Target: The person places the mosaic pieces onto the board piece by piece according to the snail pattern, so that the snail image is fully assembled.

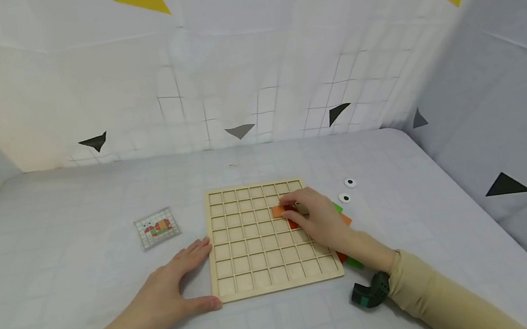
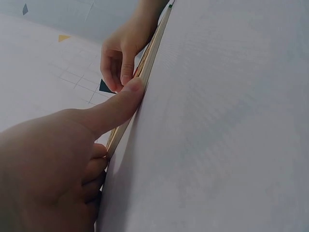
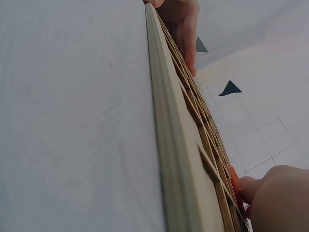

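Observation:
A square wooden grid board [image 1: 247,247] lies on the table. My left hand [image 1: 167,290] rests at its left edge, fingers extended and thumb near the front left corner; the left wrist view shows the thumb [image 2: 116,108] on the rim. Over the board's right part, my right hand [image 1: 319,218] pinches an orange tile [image 1: 277,211] between thumb and index finger, in the grid. Next to it are red tiles [image 1: 293,224], partly hidden under the hand. In the right wrist view, the orange tile [image 3: 234,173] shows beside the right fingertips.
Left of the board lies a small pattern card [image 1: 157,228]. Two eye pieces [image 1: 344,198] sit to the right. Loose green [image 1: 355,263] and orange tiles [image 1: 346,219] stick out past the board's right edge. A black device [image 1: 371,291] is at my right wrist.

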